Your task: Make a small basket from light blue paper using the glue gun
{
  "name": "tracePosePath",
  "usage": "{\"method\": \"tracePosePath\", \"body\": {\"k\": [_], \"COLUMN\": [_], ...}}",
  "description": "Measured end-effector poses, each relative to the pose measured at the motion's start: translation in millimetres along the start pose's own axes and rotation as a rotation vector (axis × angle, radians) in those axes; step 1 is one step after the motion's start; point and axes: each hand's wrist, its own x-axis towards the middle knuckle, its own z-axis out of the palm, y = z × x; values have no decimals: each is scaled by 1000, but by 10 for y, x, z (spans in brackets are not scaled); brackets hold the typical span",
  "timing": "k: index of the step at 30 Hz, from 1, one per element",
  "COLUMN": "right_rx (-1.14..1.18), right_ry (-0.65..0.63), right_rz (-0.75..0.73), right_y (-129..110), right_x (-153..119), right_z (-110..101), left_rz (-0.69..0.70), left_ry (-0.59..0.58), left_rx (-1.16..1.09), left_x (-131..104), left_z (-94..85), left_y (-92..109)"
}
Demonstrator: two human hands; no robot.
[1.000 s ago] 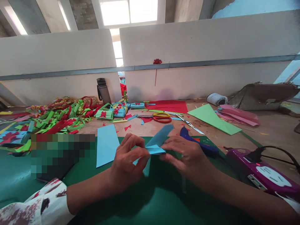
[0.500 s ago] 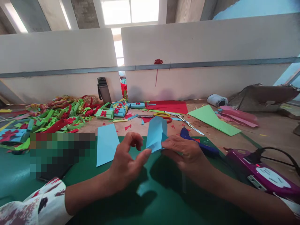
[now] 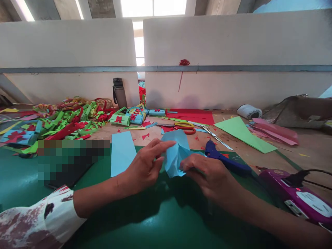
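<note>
Your left hand (image 3: 146,164) has swung its index finger onto the folded blue paper (image 3: 171,160), left of the glue gun (image 3: 228,160), thumb spread; your right hand (image 3: 210,173) pinches it. Light, crushable-looking: hold the creases!

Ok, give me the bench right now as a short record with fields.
Right hand: pinching folded blue paper
Left hand: index finger extended at the paper's left side
Paper position: held above green mat
Left of paper: flat blue sheet
Right of paper: blue glue gun, purple power strip
Beyond paper: scissors
</note>
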Motion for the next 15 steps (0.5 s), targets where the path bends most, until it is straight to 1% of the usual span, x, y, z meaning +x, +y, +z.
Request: {"method": "tracePosePath", "body": {"k": [1,2,5,8,11,15], "right_rx": [5,9,-5,-31,-38,-65], "right_ry": [-24,-46,-101,-148,-178,-172], "right_rz": [-13,-29,-64,-81,-80,-87], "right_y": [14,28,56,59,49,40], "right_x": [-7,-13,-22,-18,-6,11], "right_z": [5,10,29,50,67,70], "left_rz": [87,140,195,255,278,246], "left_ry": [-52,-94,-196,-262,-288,-325], "left_rx": [71,142,357,507,551,558], "left_x": [6,14,54,94,113,94], "left_z": [-36,-69,-140,-172,-180,-154], "left_y": [1,7,52,96,96,30]}}
